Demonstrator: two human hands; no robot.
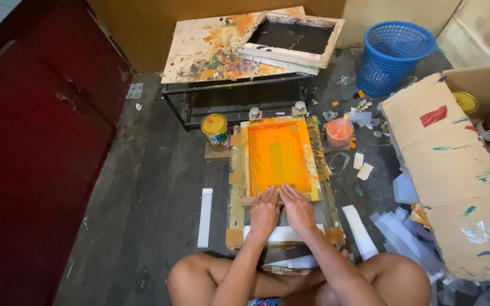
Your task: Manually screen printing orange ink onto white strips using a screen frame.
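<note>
I sit cross-legged on the floor before a wooden screen-printing frame (313, 164) whose mesh (278, 156) is coated in orange ink. My left hand (264, 211) and my right hand (296, 207) lie side by side, fingers together, pressing on the near edge of the frame. Whether they grip a squeegee under the palms is hidden. A white strip (282, 233) lies under the frame just below my hands.
A yellow-lidded can (216, 131) stands left of the frame, an orange ink cup (339, 131) right of it. Behind are a low paint-stained table (211, 51) with another screen (293, 38) and a blue basket (393, 55). A cardboard sheet (455, 170) and white strips (205, 216) lie around.
</note>
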